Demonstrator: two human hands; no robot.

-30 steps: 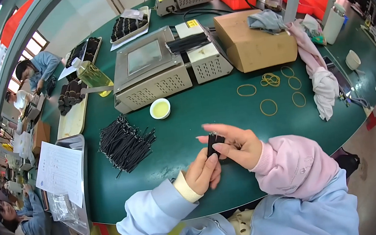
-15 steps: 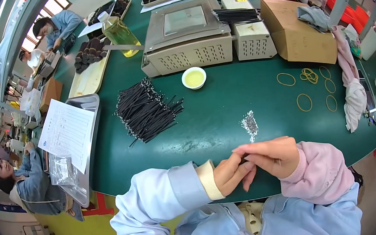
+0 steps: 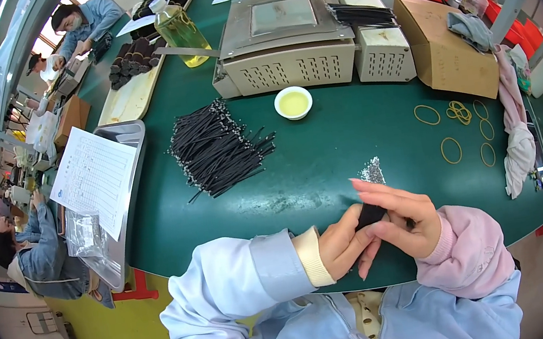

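A bundle of short black wires (image 3: pixel 370 215) sits between my hands just above the near edge of the green table (image 3: pixel 244 221). My left hand (image 3: pixel 341 246) is closed around it from the left. Over its right side lies my right hand (image 3: pixel 416 217), thumb against the bundle and fingers stretched along its far side. The palms hide much of the bundle. Small silvery-white bits (image 3: pixel 372 170) are scattered just beyond my right fingers. Farther left is a loose pile of black wires (image 3: pixel 218 152) with pale tips. A white bowl of yellowish liquid (image 3: pixel 294 103) stands behind them.
A beige metal machine (image 3: pixel 285 68) spans the back, with a cardboard box (image 3: pixel 451 50) to its right. Several rubber bands (image 3: pixel 451 150) lie right. A metal tray (image 3: pixel 130 188) holds a paper sheet (image 3: pixel 96 179). A bottle (image 3: pixel 182 34) stands behind. People work at the left.
My right fingers have lifted and spread from the left hand, so more of the black bundle shows. The view has shifted slightly.
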